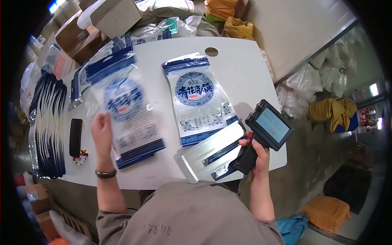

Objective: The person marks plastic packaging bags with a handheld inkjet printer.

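My left hand (102, 130) is closed at the left edge of a blue-and-white printed plastic bag (124, 100), which is blurred by motion over the table's left half. In my right hand (259, 157) is the grip of a black handheld device (267, 128) with a lit screen, tilted over the table's right edge. Beneath and left of the device lies a silver metal plate (200, 157) with dark blue strips on it. A stack of similar printed bags (194, 90) lies flat at the middle of the table, its lower end beside the plate.
The white table (241, 65) has a round hole at its far edge. At the left are a long row of stacked bags (48, 126), a black case (75, 137) and a colourful bead bracelet (81, 157). Boxes (116, 18) and sacks stand behind; an orange sack (326, 213) is on the floor.
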The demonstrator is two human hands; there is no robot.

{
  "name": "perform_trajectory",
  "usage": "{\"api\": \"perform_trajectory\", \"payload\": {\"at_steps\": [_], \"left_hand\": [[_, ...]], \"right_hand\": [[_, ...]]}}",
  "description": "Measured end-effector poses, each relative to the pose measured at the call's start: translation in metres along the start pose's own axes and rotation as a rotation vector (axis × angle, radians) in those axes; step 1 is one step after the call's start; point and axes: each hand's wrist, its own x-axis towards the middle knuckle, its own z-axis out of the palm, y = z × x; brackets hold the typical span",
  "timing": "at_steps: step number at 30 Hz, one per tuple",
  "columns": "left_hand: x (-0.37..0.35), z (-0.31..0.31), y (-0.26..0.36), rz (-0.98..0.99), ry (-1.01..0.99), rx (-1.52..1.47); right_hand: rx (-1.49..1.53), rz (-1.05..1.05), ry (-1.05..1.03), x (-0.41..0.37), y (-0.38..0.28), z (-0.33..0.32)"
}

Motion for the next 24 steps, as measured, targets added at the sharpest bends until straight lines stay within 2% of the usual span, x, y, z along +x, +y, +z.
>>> {"api": "perform_trajectory", "payload": {"at_steps": [3, 6, 7, 8, 9, 10, 11, 12, 13, 14, 16, 18, 20, 23, 24], "left_hand": [[-0.001, -0.045, -0.046, -0.153, 0.001, 0.277], [0.0, -0.056, -0.087, -0.09, -0.002, 0.489], [-0.001, -0.058, -0.1, 0.068, 0.026, 0.576], [-0.007, -0.067, -0.108, 0.005, 0.005, 0.658], [0.0, -0.07, -0.162, 0.259, 0.003, 0.66], [0.006, -0.07, -0.214, 0.513, 0.007, 0.673], [0.003, -0.043, -0.163, 0.375, 0.02, 0.583], [-0.002, -0.016, -0.107, 0.237, 0.044, 0.487], [-0.008, 0.01, -0.05, 0.107, 0.079, 0.391], [-0.015, 0.024, -0.029, 0.213, -0.036, 0.428], [-0.045, 0.071, 0.011, 0.053, -0.525, 0.041], [-0.077, 0.116, 0.047, -0.162, -0.663, -0.196], [-0.092, 0.138, 0.061, -0.036, -0.741, -0.136], [-0.097, 0.181, 0.013, 0.013, -0.727, -0.326], [-0.098, 0.192, 0.005, 0.111, -0.734, -0.344]], "right_hand": [[0.013, 0.001, 0.006, 0.001, 0.002, -0.002], [0.031, 0.051, -0.014, 0.004, 0.011, -0.004], [0.039, 0.076, -0.022, 0.005, 0.016, -0.012], [0.091, 0.231, -0.09, 0.002, 0.02, -0.012], [-0.087, 0.12, 0.021, -0.002, 0.021, -0.002], [-0.071, 0.092, -0.002, 0.002, 0.035, -0.013], [-0.127, -0.055, -0.023, 0.002, 0.032, -0.01], [0.084, 0.053, -0.019, 0.001, 0.019, -0.004], [0.052, 0.034, -0.026, 0.0, 0.006, -0.006], [0.033, 0.042, -0.062, 0.0, 0.0, -0.007], [0.134, -0.001, -0.051, 0.001, 0.002, -0.008], [0.185, -0.001, -0.051, 0.001, 0.003, -0.006], [0.198, 0.039, -0.046, -0.002, 0.0, -0.009], [0.216, 0.072, -0.026, -0.008, -0.007, -0.007], [0.167, 0.061, -0.004, -0.009, -0.009, -0.005]]}}
